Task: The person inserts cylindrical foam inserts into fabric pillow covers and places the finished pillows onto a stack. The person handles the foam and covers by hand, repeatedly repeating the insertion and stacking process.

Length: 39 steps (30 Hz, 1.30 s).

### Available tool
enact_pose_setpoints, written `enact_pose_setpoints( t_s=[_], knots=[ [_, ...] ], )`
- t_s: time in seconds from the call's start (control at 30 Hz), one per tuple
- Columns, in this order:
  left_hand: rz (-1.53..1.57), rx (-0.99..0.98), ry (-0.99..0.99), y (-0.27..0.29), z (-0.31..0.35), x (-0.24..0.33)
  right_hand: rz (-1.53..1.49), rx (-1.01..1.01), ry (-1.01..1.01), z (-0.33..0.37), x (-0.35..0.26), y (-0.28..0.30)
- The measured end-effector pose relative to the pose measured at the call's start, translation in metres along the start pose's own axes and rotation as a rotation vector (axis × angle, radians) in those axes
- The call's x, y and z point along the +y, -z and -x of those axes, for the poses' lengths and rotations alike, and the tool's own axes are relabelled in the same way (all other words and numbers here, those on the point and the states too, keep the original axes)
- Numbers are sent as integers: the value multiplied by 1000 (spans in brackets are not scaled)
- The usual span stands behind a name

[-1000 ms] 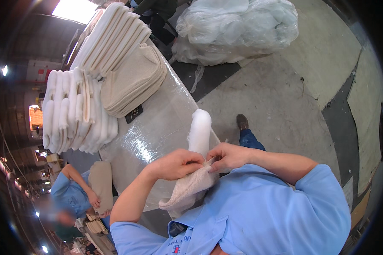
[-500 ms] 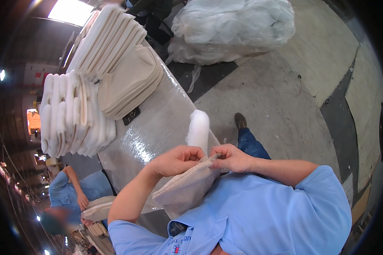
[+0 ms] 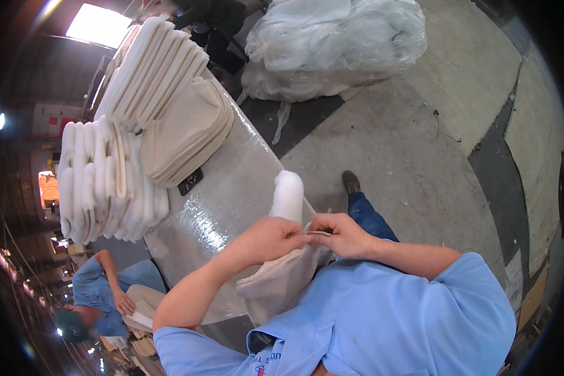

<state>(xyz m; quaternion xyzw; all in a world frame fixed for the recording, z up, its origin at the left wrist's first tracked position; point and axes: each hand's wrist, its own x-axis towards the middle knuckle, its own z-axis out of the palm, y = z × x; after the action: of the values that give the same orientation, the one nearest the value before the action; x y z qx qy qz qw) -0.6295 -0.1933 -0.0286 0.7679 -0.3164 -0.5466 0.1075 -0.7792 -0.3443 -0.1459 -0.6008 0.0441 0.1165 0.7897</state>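
Note:
In front of my chest I hold a beige woven fabric cover [image 3: 279, 282] by its upper edge. My left hand [image 3: 276, 238] pinches the edge with its fingers closed. Close beside it, my right hand [image 3: 343, 235] grips the same edge between thumb and fingers, where a thin fold of cloth shows. A rolled piece of white padding [image 3: 288, 193] stands out just beyond my hands, over the table edge. Its lower end is hidden behind my hands, so I cannot tell whether it touches the cover.
A plastic-covered table [image 3: 244, 169] runs away to the far left. It bears flat beige covers [image 3: 191, 135], folded white pads [image 3: 100, 182] and more stacked pads [image 3: 150, 72]. A plastic-wrapped white bundle [image 3: 335, 47] lies beyond on the floor. At left, a co-worker [image 3: 100, 288] handles a pale cushion.
My hands have drawn closer together along the cover's edge, and the cover has shifted slightly right. The co-worker's pale cushion has been tilted.

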Motion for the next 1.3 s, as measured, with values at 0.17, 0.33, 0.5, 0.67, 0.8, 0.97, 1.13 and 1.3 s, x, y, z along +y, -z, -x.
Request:
enact_pose_setpoints(
  t_s=[0.17, 0.33, 0.5, 0.67, 0.8, 0.97, 1.13, 1.3],
  knots=[
    [-282, 415, -243, -22, 1, -11, -12, -20, -79, -6, 3, 0],
    [-254, 439, -304, -23, -2, -19, 90, -88, -43, -9, 9, 6],
    [265, -86, 3, 8, -5, -11, -280, -191, -137, -9, 16, 5],
    [361, -218, 143, 14, -11, -6, -225, -227, -144, -8, 12, -2],
    [248, -139, 89, 13, -13, -19, -220, -263, -138, -10, 9, -2],
    [13, 136, -136, 3, -12, -21, -149, -240, -163, -13, 15, 8],
    [30, -41, 6, 13, -16, -15, 49, -151, -90, -11, 13, 4],
    [23, -100, -29, 19, -17, -7, 211, -112, -127, -13, -11, 2]
  ],
)
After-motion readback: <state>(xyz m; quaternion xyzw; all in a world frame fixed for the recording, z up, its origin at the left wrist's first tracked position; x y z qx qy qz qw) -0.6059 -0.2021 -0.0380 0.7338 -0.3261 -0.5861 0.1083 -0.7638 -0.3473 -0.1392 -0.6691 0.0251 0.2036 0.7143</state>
